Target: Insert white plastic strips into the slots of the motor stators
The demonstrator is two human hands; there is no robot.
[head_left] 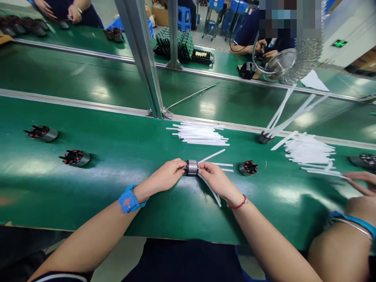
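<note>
1. The left hand (169, 174) grips one end of a small metal cylinder (192, 167), its fingers closed on it from the left.
2. The right hand (216, 178) meets the same cylinder from the other side, its fingers pinched on that end and on thin white strips (212, 155) that fan out from there.
3. The cylinder sits between the two hands at the middle of the green worktop (123, 156), held at or just above its surface; which one cannot be told.
4. One white strip runs under the right hand toward the near edge (212, 192); others point away to the right.
5. A second cylinder with copper windings (248, 167) stands just right of the right hand, apart from it.
6. A pile of white strips (199, 134) lies farther back on the worktop, beyond the hands.
7. Two more wound cylinders lie well to the left, one nearer (75, 157) and one farther (42, 133).
8. A larger heap of strips (310, 150) lies to the right, where another person's hand (360, 181) rests near its edge.
9. The left wrist wears a blue band (129, 200), the right a red cord (238, 204).
</note>
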